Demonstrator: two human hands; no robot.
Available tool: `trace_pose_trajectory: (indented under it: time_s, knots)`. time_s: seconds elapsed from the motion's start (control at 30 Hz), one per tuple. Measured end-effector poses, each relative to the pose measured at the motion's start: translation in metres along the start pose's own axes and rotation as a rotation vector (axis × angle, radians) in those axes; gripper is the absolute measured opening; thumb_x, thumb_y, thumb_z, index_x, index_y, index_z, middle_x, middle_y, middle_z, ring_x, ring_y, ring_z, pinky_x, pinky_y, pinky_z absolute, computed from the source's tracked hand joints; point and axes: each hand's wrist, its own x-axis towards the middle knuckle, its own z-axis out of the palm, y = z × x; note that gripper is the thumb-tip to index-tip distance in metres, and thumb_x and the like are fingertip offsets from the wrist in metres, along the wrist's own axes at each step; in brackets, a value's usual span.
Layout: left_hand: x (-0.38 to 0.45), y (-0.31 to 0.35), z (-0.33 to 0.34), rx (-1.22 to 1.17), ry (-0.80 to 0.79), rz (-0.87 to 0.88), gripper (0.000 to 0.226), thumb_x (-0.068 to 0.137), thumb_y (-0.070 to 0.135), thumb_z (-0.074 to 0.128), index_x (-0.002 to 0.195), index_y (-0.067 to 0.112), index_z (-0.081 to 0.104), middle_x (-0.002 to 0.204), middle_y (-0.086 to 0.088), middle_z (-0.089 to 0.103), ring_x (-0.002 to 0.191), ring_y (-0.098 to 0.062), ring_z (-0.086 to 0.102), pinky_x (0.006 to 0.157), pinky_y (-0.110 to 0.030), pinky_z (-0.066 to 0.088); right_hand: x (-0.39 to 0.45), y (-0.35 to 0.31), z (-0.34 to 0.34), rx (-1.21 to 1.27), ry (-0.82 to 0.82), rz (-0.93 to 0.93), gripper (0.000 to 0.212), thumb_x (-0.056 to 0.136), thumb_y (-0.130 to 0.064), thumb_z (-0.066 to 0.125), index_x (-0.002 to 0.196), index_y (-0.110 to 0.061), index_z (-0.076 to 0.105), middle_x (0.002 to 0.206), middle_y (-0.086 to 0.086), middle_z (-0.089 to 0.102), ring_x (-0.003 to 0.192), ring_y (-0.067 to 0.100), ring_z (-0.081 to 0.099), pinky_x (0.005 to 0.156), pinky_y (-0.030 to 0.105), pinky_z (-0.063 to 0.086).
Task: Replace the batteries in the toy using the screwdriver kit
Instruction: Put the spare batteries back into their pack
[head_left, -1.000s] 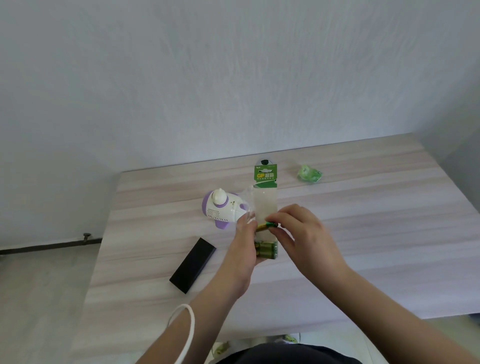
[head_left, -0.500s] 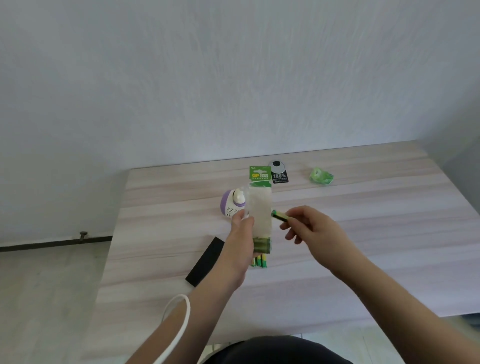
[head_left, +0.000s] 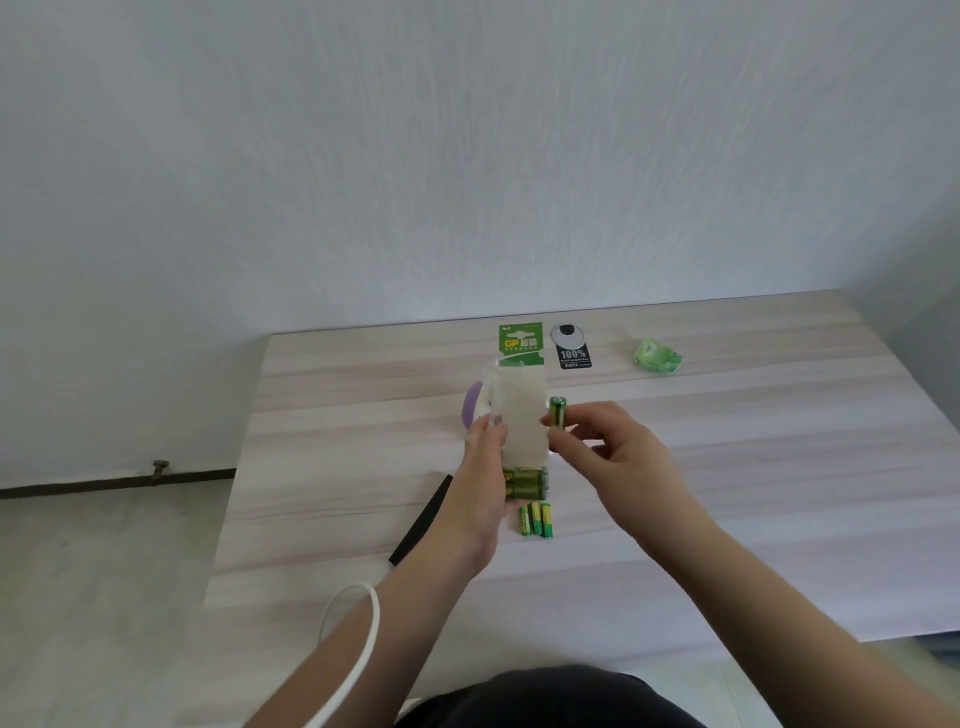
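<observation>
One green-and-yellow battery (head_left: 558, 410) pinched upright in right hand (head_left: 613, 457), left hand (head_left: 480, 483) gripping mostly emptied battery pack (head_left: 521, 415), toy (head_left: 475, 410) seemingly purple-white behind.

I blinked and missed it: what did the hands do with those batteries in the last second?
The right hand pulled one battery out of the pack and now holds it upright beside it. The left hand still grips the pack. Three loose batteries lie on the table, hidden before.
</observation>
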Motion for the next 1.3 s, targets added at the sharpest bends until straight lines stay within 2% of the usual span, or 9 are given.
trace_pose_trajectory:
  time_s: [0.13,0.27,0.43,0.6,0.87,0.97,1.1,1.17,1.3]
  knots:
    - [-0.001,0.000,-0.006,0.029,-0.025,0.002,0.025,0.103,0.032,0.031,0.115,0.041,0.052,0.111,0.000,0.067,0.111,-0.021,0.063,0.100,-0.050,0.048,0.002,0.002,0.016,-0.271,0.066,-0.186,0.011,0.084,-0.020,0.071,0.093,-0.027,0.071,0.083,-0.018,0.064,0.073,-0.001,0.058,0.066,0.006,0.039]
    - [-0.002,-0.002,-0.009,0.078,-0.056,0.005,0.023,0.100,0.039,0.035,0.113,0.048,0.052,0.115,0.000,0.066,0.112,-0.020,0.062,0.100,-0.048,0.049,0.006,0.007,0.033,-0.461,0.071,-0.201,0.019,0.086,-0.025,0.068,0.104,-0.025,0.066,0.087,-0.015,0.065,0.068,0.005,0.056,0.069,0.024,0.050]
    - [-0.004,0.000,-0.013,0.066,-0.074,0.005,0.022,0.100,0.038,0.037,0.118,0.038,0.050,0.106,-0.004,0.068,0.101,-0.025,0.066,0.092,-0.050,0.054,0.002,0.008,0.041,-0.653,0.015,-0.226,0.023,0.090,-0.030,0.061,0.112,-0.026,0.060,0.094,-0.012,0.070,0.074,0.006,0.053,0.065,0.019,0.037]
    - [-0.004,-0.004,-0.020,0.075,-0.049,0.022,0.026,0.092,0.042,0.043,0.116,0.041,0.054,0.108,-0.004,0.068,0.103,-0.026,0.066,0.092,-0.054,0.053,0.004,0.001,0.038,-0.823,-0.101,-0.218,0.029,0.093,-0.031,0.054,0.121,-0.032,0.061,0.105,-0.008,0.067,0.097,0.015,0.060,0.081,0.028,0.048]
    - [-0.006,-0.011,-0.017,0.084,-0.045,-0.017,0.021,0.096,0.040,0.041,0.107,0.041,0.059,0.107,-0.007,0.070,0.104,-0.029,0.066,0.093,-0.054,0.052,0.004,0.005,0.037,-0.961,-0.215,-0.154,0.029,0.096,-0.030,0.047,0.118,-0.026,0.065,0.109,0.000,0.062,0.100,0.021,0.059,0.085,0.035,0.050]
    - [-0.009,-0.015,-0.012,0.058,-0.077,-0.040,0.034,0.091,0.049,0.042,0.110,0.031,0.063,0.109,-0.011,0.070,0.103,-0.028,0.066,0.094,-0.052,0.052,0.003,0.008,0.035,-0.976,-0.204,-0.170,0.029,0.097,-0.031,0.045,0.112,-0.019,0.067,0.108,0.002,0.060,0.098,0.022,0.058,0.082,0.034,0.049]
    - [-0.007,-0.017,-0.010,-0.094,-0.037,-0.091,0.057,0.096,0.064,0.025,0.118,0.029,0.065,0.111,-0.006,0.071,0.104,-0.024,0.067,0.089,-0.044,0.055,0.005,0.010,0.029,-0.916,-0.158,-0.175,0.027,0.098,-0.033,0.046,0.108,-0.016,0.065,0.103,0.001,0.063,0.093,0.022,0.060,0.077,0.032,0.047]
    - [-0.004,-0.018,-0.009,-0.132,0.004,-0.109,0.054,0.099,0.058,0.026,0.116,0.025,0.066,0.111,-0.008,0.070,0.103,-0.025,0.067,0.085,-0.043,0.056,0.007,0.010,0.023,-0.879,-0.134,-0.174,0.023,0.096,-0.031,0.049,0.113,-0.018,0.059,0.104,0.001,0.066,0.095,0.023,0.060,0.077,0.032,0.046]
    - [-0.004,-0.021,-0.002,-0.154,-0.006,-0.153,0.025,0.099,0.023,0.047,0.108,0.009,0.066,0.094,-0.010,0.070,0.080,-0.019,0.067,0.074,-0.040,0.057,0.008,0.010,0.013,-0.835,-0.120,-0.207,0.025,0.096,-0.035,0.051,0.114,-0.023,0.062,0.102,0.000,0.066,0.095,0.022,0.061,0.078,0.031,0.046]
